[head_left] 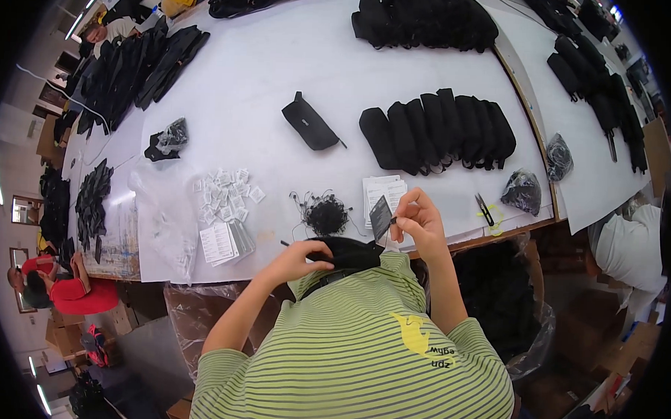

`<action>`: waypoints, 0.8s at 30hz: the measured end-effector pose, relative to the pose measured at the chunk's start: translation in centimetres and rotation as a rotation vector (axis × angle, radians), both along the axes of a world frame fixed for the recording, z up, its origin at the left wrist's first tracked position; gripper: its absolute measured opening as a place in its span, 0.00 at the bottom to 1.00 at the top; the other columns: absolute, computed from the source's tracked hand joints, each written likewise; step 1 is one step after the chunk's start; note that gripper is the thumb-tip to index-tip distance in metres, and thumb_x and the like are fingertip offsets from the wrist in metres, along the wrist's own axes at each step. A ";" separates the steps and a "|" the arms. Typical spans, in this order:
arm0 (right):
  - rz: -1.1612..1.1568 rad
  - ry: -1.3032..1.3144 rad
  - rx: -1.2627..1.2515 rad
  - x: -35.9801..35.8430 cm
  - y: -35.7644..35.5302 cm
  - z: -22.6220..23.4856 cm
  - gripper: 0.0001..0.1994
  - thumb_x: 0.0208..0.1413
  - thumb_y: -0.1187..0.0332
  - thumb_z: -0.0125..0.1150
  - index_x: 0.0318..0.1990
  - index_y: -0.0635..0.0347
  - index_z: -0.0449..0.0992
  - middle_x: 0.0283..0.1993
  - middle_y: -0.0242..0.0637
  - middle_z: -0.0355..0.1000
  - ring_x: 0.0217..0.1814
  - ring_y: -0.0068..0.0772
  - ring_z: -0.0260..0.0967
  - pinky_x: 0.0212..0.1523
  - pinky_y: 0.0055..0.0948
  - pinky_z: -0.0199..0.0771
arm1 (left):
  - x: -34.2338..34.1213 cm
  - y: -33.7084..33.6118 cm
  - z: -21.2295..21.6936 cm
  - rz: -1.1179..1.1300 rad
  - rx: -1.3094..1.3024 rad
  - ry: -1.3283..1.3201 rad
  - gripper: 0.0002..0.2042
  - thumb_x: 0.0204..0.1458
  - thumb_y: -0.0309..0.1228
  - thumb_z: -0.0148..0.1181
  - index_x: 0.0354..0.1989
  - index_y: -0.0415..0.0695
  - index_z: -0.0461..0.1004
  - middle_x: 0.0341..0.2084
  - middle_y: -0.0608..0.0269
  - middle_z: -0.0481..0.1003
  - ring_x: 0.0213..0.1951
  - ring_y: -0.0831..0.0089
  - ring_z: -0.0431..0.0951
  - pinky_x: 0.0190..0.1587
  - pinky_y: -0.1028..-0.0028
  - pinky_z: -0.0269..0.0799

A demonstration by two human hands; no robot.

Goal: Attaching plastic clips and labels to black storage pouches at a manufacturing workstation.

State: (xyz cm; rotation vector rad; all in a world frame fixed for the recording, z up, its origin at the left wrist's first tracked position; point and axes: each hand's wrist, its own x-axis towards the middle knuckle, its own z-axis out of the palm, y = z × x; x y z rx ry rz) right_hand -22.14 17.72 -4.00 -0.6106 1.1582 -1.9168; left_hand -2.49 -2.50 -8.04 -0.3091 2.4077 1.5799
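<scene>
My left hand [304,260] grips a black zip pouch [352,253] close to my body at the table's front edge. Beside the pouch's right end, my right hand [421,226] is pinched on a dark hang tag [380,218]; its fastening is too small to make out. Just beyond the pouch lies a tangle of black tag strings [326,213]. A stack of printed white cards [383,193] sits past the tag, partly hidden by it. Another finished-looking black pouch [310,124] lies alone farther up the table.
Several black pouches [438,132] form a row at right, with a larger heap [427,20] behind. Small white packets [229,195] and white cards [227,243] lie left. Snips [485,210] and a bagged black bundle [522,192] are right. Co-workers stand at both sides.
</scene>
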 end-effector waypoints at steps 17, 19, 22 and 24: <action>-0.207 -0.030 -0.033 -1.5 0.8 0.0 0.07 0.49 0.77 0.49 0.36 0.59 0.63 0.23 0.34 0.66 0.21 0.22 0.64 0.22 0.19 0.60 | 0.3 2.3 -1.2 0.107 -0.444 0.382 0.15 0.43 0.30 0.66 0.38 0.38 0.72 0.28 0.56 0.73 0.33 0.61 0.74 0.36 0.69 0.69; -0.214 -0.033 -0.036 -1.6 1.0 0.3 0.06 0.50 0.78 0.49 0.35 0.59 0.62 0.21 0.34 0.66 0.21 0.21 0.63 0.24 0.20 0.60 | 0.1 2.5 -0.6 0.232 -0.469 0.419 0.14 0.42 0.28 0.67 0.37 0.39 0.73 0.27 0.57 0.73 0.31 0.62 0.73 0.33 0.69 0.69; -0.234 -0.034 -0.038 -1.6 1.0 0.4 0.06 0.50 0.78 0.48 0.35 0.59 0.62 0.21 0.34 0.65 0.21 0.21 0.63 0.24 0.20 0.60 | 0.3 2.5 -0.7 0.385 -0.424 0.425 0.14 0.41 0.27 0.67 0.36 0.39 0.74 0.26 0.57 0.73 0.29 0.62 0.73 0.31 0.69 0.68; -0.230 -0.048 -0.050 -1.6 1.0 0.5 0.06 0.50 0.79 0.48 0.35 0.59 0.62 0.21 0.34 0.65 0.20 0.21 0.63 0.24 0.20 0.60 | 0.6 2.1 -0.8 0.393 -0.452 0.393 0.13 0.40 0.27 0.69 0.34 0.39 0.74 0.25 0.58 0.73 0.29 0.62 0.73 0.30 0.69 0.68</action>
